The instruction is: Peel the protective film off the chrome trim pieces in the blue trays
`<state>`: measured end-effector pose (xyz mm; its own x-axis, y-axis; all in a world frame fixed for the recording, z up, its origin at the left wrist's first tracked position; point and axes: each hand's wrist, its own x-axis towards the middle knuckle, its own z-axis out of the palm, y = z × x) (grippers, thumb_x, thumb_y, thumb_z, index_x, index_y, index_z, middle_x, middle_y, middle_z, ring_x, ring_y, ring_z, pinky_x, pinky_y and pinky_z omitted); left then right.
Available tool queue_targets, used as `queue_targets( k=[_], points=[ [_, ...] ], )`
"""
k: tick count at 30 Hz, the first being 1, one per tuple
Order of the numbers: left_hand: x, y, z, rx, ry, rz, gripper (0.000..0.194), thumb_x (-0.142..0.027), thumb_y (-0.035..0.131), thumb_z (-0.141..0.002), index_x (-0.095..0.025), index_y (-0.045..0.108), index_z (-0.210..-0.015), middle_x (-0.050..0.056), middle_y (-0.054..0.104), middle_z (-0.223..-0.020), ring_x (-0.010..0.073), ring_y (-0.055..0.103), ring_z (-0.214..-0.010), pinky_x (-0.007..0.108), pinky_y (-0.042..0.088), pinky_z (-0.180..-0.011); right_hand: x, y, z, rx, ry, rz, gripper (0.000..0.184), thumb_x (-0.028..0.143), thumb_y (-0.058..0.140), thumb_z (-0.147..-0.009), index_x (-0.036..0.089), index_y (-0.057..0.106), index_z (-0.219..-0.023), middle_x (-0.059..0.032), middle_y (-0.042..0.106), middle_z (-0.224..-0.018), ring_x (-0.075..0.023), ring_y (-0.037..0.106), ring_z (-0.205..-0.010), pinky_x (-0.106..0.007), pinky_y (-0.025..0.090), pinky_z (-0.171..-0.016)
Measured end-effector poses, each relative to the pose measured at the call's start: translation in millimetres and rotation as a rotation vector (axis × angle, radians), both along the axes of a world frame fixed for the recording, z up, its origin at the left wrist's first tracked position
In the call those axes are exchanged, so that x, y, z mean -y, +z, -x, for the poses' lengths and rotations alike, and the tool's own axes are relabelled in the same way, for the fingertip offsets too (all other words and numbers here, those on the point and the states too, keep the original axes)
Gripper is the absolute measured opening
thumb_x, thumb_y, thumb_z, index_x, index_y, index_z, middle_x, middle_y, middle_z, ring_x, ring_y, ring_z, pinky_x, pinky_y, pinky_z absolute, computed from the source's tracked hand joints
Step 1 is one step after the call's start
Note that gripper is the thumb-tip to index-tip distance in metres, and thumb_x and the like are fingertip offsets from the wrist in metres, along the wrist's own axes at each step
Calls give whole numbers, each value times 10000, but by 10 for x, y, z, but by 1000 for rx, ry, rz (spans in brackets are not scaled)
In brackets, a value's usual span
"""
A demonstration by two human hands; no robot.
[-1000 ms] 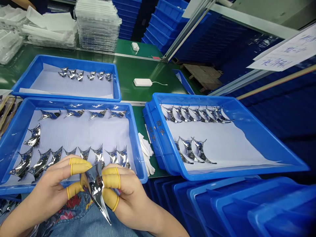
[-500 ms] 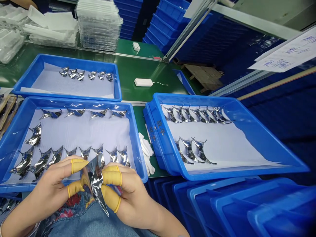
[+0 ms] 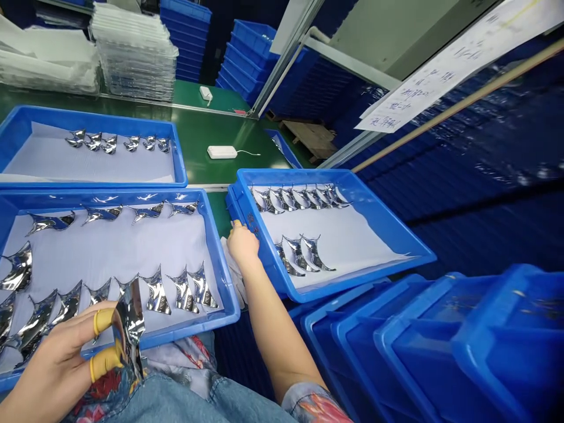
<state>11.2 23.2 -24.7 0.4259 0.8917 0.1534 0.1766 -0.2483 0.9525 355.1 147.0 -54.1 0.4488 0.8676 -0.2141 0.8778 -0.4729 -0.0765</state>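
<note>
My left hand, yellow finger cots on its fingers, pinches a shiny chrome part with curved, pointed ends, upright in front of my lap. The blue tray just beyond holds several similar chrome parts on white paper. Stretched forward, my right hand is at the gap between this tray and the right blue tray. Its fingers look closed, with one yellow-covered tip showing; what they grip is hidden. White gloves lie beside and partly under that arm.
Behind on the green table are a blue tray of small chrome parts, a white device with a cord and stacked clear plastic trays. Blue bins line the lower right. A metal post and hanging paper flank the table.
My right hand has let go of the chrome part and reached forward to the gap between the trays. My left hand keeps the part, now further left in view. The view has swung right.
</note>
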Motion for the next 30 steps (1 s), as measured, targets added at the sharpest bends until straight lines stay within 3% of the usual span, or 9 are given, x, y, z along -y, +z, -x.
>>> queue_targets(
  k=[2,7,13,23,26,30],
  points=[
    [-4,-21,9,-33,-3,-7,341,-276,730,-820,-307,735,-1160,43,773,-1012,190,714,-719,224,599,-697,-68,-112,30,44,-18,54,334,301,602,-983,134,574,-1271,-111,637,-1198,-241,656,-1032,-455,553,-901],
    [-1,-18,2,-42,-2,-59,421,-235,750,-801,-316,710,-1212,44,775,-1059,229,745,-870,238,606,-790,-139,-260,92,118,-18,107,332,312,609,-979,140,576,-1261,-109,619,-1216,-237,647,-1031,-434,565,-876],
    [-7,21,-72,9,44,-121,384,-294,744,-826,-346,704,-1204,12,781,-1057,184,755,-868,156,587,-787,-40,-434,56,204,16,65,334,305,614,-974,142,577,-1264,-114,601,-1252,-256,622,-1093,-458,545,-914],
    [-29,-26,-106,-7,-46,-159,424,-303,689,-878,-385,621,-1288,-9,767,-1063,144,734,-838,139,576,-779,15,-634,61,189,-33,5,331,309,603,-981,156,569,-1273,-104,604,-1240,-243,633,-1058,-442,559,-884],
    [-27,24,-140,15,-31,-117,351,-287,692,-876,-356,663,-1219,-7,762,-1005,141,711,-818,147,567,-769,-5,-633,37,133,-34,-17,325,313,606,-979,152,577,-1260,-104,608,-1233,-244,632,-1059,-446,553,-893],
    [1,50,-168,28,1,-56,133,-281,729,-848,-271,740,-980,7,726,-855,150,675,-758,185,563,-758,-16,-604,28,45,-53,-81,311,316,617,-971,137,593,-1225,-108,611,-1221,-247,627,-1062,-450,544,-901]
  ],
)
